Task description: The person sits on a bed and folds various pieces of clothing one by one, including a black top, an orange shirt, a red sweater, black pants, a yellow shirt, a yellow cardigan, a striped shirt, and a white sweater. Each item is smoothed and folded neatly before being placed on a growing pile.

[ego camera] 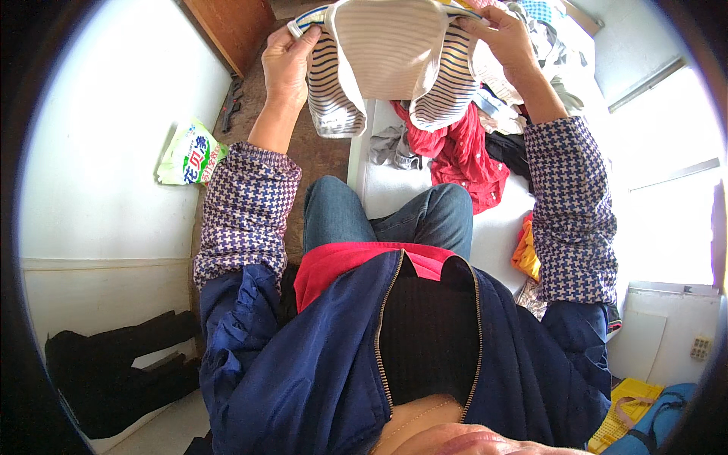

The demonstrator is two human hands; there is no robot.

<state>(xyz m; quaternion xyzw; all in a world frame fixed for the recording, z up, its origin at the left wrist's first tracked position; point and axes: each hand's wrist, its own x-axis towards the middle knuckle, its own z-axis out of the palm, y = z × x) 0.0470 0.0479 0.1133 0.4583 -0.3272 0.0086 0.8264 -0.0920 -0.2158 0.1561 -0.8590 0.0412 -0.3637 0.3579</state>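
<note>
My left hand (pixel 287 65) pinches one upper edge of a white knit garment (pixel 389 48) with dark stripes. The opposite upper edge is gripped between the fingers of my right hand (pixel 506 42). Stretched between both hands, the garment hangs at the top of the view, and its two striped sides droop lower than the middle. Its top edge is partly cut off by the frame. Below and behind it, a crumpled red garment (pixel 469 159) with pale buttons lies on a white surface (pixel 392 190). A grey cloth (pixel 392 148) is beside the red one.
Piled clothes (pixel 546 45) cover the surface at far right, with an orange-yellow cloth (pixel 526 250) nearer me. Left, a printed plastic bag (pixel 190 153) stands by the wall, and a dark toy gun (pixel 231 105) is on the floor. A yellow basket (pixel 620 412) sits at lower right.
</note>
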